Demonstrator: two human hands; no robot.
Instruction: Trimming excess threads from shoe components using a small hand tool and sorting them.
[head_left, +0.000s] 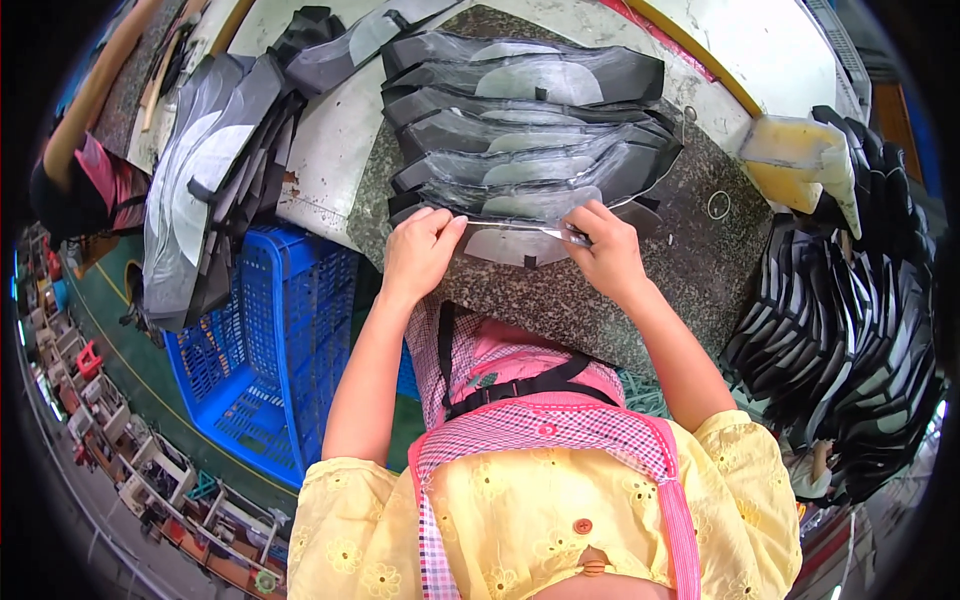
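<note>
Nearest me, my yellow cotton shirt (520, 500) had stitched flowers and two round buttons showing, and my checked apron (545, 425) was edged in pink.

Both my hands were at the near end of a row of pieces (560, 85). My left hand (425, 252) was nearly closed, thumb and fingers pinched at the left of the nearest edge. My right hand (607, 252) was narrow too, curled round a slim dark thing (576, 238) by that edge; my fingers hid too much of it to tell what it was.

The pieces lay overlapped like shingles on a speckled, stone-like slab (680, 290), just in front of me. They were thin and black-grey, with wavy outlines, chalky smears and pale half-round patches. I counted at least five patches; the overlap hid the exact number of pieces.

On my left stood one blue plastic crate (310, 300) with lattice walls, and just above it a leaning stack (200, 170) of similar curved sheets. On my right hung a thick heap (840, 330) of dark sheets, too many to count, with one yellowish block (790, 160) near its top.

Farther off, past the chipped pale surface (320, 215), one co-worker's bare arm (105, 85) reached across at the upper left.
</note>
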